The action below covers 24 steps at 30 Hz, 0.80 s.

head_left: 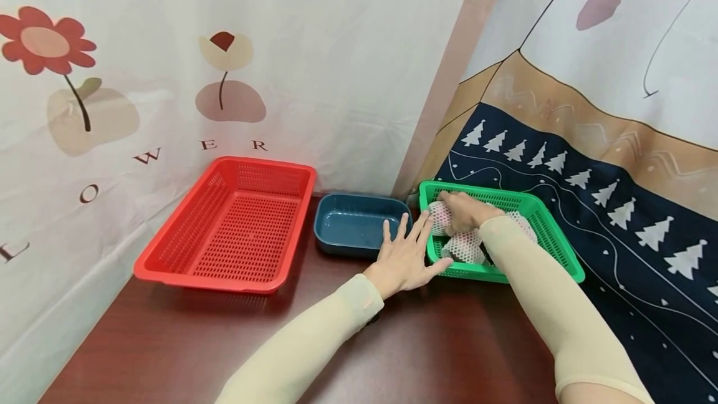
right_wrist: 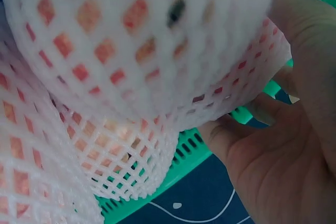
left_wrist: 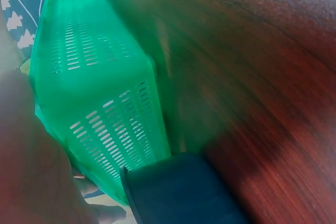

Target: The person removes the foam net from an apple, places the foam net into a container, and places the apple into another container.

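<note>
Inside the green basket (head_left: 552,242), my right hand (head_left: 468,212) reaches down and grips a reddish round fruit in a white foam net (head_left: 439,218) near the left end. Beside it lie more net-wrapped fruits (head_left: 467,249); the right wrist view shows red and orange skin through the mesh of a close one (right_wrist: 136,40). There the right hand (right_wrist: 283,150) curves against the netting, with some fingertips hidden. My left hand (head_left: 405,260) is spread with straight fingers between the dark blue dish (head_left: 359,223) and the basket's near left corner; whether it touches the rim is unclear.
A large red perforated basket (head_left: 241,235) stands left of the blue dish on the dark brown table (head_left: 426,348). A printed cloth (head_left: 348,80) hangs close behind the containers, and a navy tree-patterned cloth (head_left: 617,254) borders the green basket on the right.
</note>
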Each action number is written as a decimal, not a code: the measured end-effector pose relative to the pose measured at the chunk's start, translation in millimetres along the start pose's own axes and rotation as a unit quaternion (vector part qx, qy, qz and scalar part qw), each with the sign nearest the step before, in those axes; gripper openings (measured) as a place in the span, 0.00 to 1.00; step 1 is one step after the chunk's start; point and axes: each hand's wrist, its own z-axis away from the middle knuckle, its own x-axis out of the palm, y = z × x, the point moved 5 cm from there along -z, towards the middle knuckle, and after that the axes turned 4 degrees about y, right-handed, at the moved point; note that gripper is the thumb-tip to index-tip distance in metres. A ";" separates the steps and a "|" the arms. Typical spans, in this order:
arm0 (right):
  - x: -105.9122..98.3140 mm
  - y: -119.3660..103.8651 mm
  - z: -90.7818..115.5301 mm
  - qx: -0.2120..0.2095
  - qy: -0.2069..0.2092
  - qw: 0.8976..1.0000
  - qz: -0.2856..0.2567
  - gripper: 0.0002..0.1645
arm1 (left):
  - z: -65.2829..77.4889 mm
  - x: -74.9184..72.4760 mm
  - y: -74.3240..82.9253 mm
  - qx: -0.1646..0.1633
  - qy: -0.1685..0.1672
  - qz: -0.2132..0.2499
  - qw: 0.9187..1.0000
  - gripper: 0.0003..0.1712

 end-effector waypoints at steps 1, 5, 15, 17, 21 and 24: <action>-1.5 -0.1 1.0 -0.003 0.004 1.000 -0.002 0.52 | 0.1 -0.2 0.3 0.000 0.001 0.001 1.000 0.61; -8.0 0.4 5.3 -0.008 0.021 1.000 -0.013 0.51 | -0.1 -0.2 0.6 -0.003 0.003 0.001 1.000 0.60; -15.5 6.7 15.3 -0.014 0.064 0.997 -0.036 0.52 | 1.2 0.9 0.4 -0.004 -0.003 -0.005 1.000 0.62; -18.0 7.4 18.2 -0.015 0.072 0.996 -0.043 0.51 | 0.8 1.1 0.6 -0.005 -0.002 -0.006 1.000 0.62; -24.3 7.5 24.1 -0.022 0.091 0.994 -0.057 0.50 | 0.2 1.1 1.2 -0.006 -0.001 -0.006 1.000 0.61; -26.9 8.1 27.5 -0.026 0.099 0.993 -0.065 0.51 | 0.0 2.1 1.1 -0.008 -0.001 -0.004 1.000 0.61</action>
